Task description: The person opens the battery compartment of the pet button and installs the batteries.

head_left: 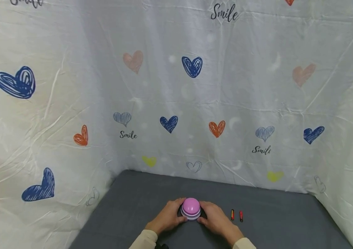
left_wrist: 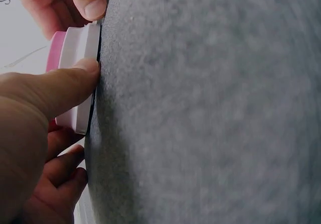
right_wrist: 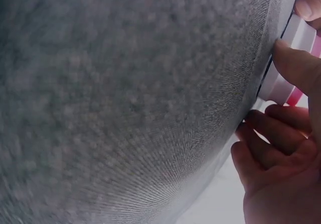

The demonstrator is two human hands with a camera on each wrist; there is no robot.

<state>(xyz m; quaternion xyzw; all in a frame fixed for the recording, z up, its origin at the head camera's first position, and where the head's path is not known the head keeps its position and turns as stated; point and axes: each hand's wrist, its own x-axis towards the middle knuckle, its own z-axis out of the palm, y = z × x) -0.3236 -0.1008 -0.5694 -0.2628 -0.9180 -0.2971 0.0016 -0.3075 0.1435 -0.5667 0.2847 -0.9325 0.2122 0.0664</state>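
Observation:
A round push button with a pink dome and a white base sits upright on the grey table. From its left side my left hand grips the base, thumb at the near edge and fingers around the far side. My right hand holds the opposite side in the same way. In the left wrist view the white base is side-on, its dark underside right at the table cloth. The right wrist view has a thumb on the rim of the base; the other fingers are curled behind it.
Two small red-and-black batteries, one with a yellow band and another, lie right of my right hand. Part of a black object shows at the bottom edge. A white curtain with hearts encloses the grey table at the back and sides.

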